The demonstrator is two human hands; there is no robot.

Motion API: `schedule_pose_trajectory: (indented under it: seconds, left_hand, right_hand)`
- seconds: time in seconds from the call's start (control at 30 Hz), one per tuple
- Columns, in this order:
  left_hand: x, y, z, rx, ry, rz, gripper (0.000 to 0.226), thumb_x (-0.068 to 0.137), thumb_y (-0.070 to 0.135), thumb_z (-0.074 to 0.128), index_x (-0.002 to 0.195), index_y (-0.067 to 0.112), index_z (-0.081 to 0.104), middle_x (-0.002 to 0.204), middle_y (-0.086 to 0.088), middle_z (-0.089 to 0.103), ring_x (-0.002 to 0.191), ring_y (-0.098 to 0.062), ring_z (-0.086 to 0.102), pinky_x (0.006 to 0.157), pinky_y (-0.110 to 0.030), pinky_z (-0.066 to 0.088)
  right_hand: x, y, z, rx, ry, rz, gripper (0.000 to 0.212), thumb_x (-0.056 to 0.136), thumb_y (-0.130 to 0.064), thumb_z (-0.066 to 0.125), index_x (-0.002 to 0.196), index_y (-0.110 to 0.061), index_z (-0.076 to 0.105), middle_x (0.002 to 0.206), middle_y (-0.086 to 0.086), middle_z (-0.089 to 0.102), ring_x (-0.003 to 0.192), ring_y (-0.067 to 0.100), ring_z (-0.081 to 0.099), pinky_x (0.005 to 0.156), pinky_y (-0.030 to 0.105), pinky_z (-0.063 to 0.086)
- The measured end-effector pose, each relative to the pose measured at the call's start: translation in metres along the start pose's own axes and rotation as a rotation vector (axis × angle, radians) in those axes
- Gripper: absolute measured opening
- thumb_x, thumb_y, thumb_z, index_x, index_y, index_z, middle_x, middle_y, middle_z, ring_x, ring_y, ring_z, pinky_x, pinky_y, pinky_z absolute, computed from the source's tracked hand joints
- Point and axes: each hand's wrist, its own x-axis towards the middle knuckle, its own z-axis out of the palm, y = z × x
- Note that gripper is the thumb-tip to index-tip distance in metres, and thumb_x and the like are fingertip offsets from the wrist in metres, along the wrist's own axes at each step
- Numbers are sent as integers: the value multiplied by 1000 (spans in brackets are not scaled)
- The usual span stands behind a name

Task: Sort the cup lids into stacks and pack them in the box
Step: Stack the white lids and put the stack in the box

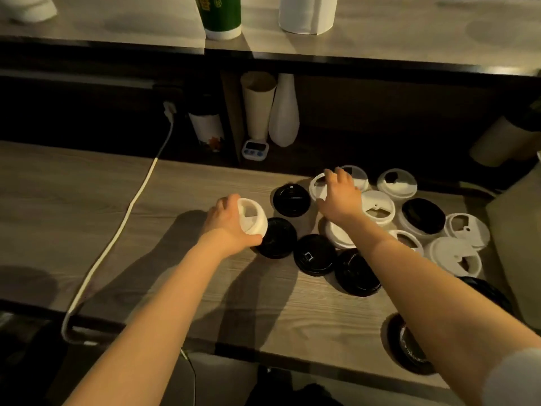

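Head view, risks first, from left to right: the white cable [123, 218] lies across the wooden counter [73, 186] well apart from the work, so we see little snag risk there. The left hand [228, 224] carries a white stack [252, 215] tilted on its side, and if the grip loosens we'd expect the nested lids to slide apart and drop onto the black lids [314, 254] just beside it, mixing the colours again. The right hand [339, 194] reaches across the pile, and its forearm passes low over a half-hidden lid, so a sweep back could drag or flip neighbours. The loose white lids [453, 254] on the right overlap each other and could lift two at once. What we take for the box [515, 244] sits at the far right edge (mostly cut off, can't confirm). Pose now: left arm extended, thumb under and fingers curled round the white stack, holding it just above the counter. The right arm is extended further, palm down, fingers spread and bent over a white lid [317, 186] at the back of the pile. Whether they've actually pinched it we cannot tell.
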Motion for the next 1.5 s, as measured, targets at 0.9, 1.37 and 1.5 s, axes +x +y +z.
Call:
schedule_pose_trajectory:
  seconds: [0.9,1.37,1.5]
  left_hand:
    - [-80,12,75,-216,148,395,72,61,45,77,111,40,26,98,22,36,93,-9,42,73,-27,40]
    - [-99,-16,135,-267,117,465,121,55,47,84,143,41,1,141,8,39,125,-16,42,102,-37,40]
    - [-98,-26,135,-446,36,441,129,60,27,86,147,34,-9,147,5,36,135,-18,34,110,-40,31]
  right_hand:
    - [-122,16,12,866,160,-259,56,81,-41,67,133,-39,46,137,-14,38,127,4,33,101,29,32]
    - [-182,9,64,693,275,-416,56,74,-39,75,121,-29,46,115,-20,42,100,-13,40,81,0,31]
    - [-186,8,69,686,202,-489,65,72,-36,79,124,-32,40,116,-23,47,107,-5,46,89,16,40]
